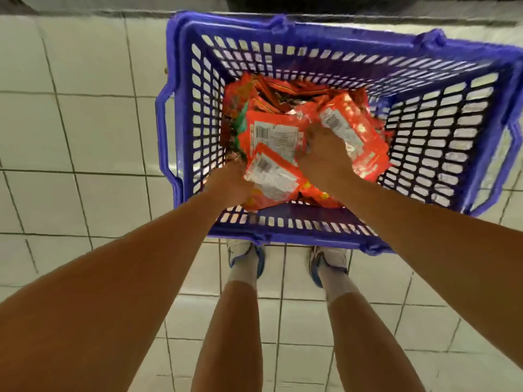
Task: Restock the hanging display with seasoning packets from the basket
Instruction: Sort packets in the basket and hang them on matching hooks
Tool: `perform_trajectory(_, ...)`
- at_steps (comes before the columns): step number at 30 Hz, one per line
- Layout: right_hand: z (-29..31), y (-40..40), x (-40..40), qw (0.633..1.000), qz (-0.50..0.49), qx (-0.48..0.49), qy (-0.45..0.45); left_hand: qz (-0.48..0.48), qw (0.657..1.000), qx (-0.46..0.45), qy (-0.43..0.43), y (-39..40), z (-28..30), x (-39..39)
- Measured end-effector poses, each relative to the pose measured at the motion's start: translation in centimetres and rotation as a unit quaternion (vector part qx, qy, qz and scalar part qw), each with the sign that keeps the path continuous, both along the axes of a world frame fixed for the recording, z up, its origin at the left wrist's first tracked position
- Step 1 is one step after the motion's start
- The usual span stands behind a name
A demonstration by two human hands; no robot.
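Head view looked straight down into a blue basket [181, 114] on a white tiled floor [70, 123]. At lower left of the basket, the left hand [230, 183] was curled against the near edge of a packet [271, 176], its white label and barcode facing up; the fingers went under the packet and could not be seen, so the hold looked like a grip on that packet's left edge. In the middle of the frame, the right hand [325, 154] reached down into the heap of seasoning packets [283, 120], knuckles up and fingers bent into the orange wrappers; the picture was blurred there, and I could not tell whether it had hold of one or only pressed on them.

The packets filled the basket's floor, piled loosely and overlapping, some tilted against the left wall. Above the heap, the slotted walls stood bare up to the rim, with open room on the far and right sides. A handle [162, 131] hung on the basket's left side and another [513, 165] at the right edge of the frame.

Below the basket's near rim stood two shoes [246, 258], just beside it.
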State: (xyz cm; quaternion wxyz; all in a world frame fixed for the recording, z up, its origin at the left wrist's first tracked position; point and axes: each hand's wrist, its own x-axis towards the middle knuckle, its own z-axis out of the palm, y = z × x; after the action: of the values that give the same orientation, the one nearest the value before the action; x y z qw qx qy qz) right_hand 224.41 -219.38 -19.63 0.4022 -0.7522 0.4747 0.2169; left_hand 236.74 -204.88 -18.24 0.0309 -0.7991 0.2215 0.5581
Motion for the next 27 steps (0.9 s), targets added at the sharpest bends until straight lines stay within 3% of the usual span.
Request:
perform_trajectory(3,-1.6,0.5,1.6,0.994,-0.113,-0.002,-0.004,-0.027,1.0,0.015,0.003,0.8,-1.6,-0.2)
perform_trajectory(6,-2.2,0.8,2.3,0.98,-0.199,0.003,0.011,0.061,0.998,-0.005,-0.013,1.3,-2.6,-0.3)
perform_trajectory(12,0.4,-0.1,1.2,0.966,-0.238,0.071,-0.071,0.065,0.998,-0.025,-0.012,0.9,-1.9,-0.1)
perform_trajectory(14,1.6,-1.0,0.3,0.973,-0.196,0.054,-0.112,0.113,0.993,-0.017,-0.007,0.4,-1.8,-0.3)
perform_trajectory(16,3.1,-1.7,-0.5,0.976,-0.115,0.02,-0.182,0.307,0.95,-0.004,0.051,-0.3,-1.3,-0.6)
perform_trajectory(18,4.6,-1.8,-1.5,0.965,-0.02,-0.008,-0.261,0.536,0.822,0.015,0.19,-0.7,-0.5,-0.5)
perform_trajectory(20,5.4,-1.2,-2.9,0.946,0.086,-0.019,-0.313,0.633,0.697,-0.015,0.337,-0.6,-0.2,-0.2)
perform_trajectory(22,5.6,-0.3,-4.3,0.937,0.183,-0.008,-0.299,0.649,0.624,-0.071,0.429,-0.3,0.2,0.2)
perform_trajectory(24,5.5,0.2,-5.6,0.94,0.218,0.011,-0.263,0.651,0.613,-0.08,0.44,-0.3,0.7,0.5)
perform_trajectory(26,5.5,0.4,-6.6,0.956,0.167,0.033,-0.237,0.644,0.645,-0.049,0.409,-0.2,0.9,0.6)
perform_trajectory(27,5.5,0.4,-6.8,0.97,0.096,0.057,-0.216,0.631,0.671,-0.033,0.389,0.0,1.0,0.5)
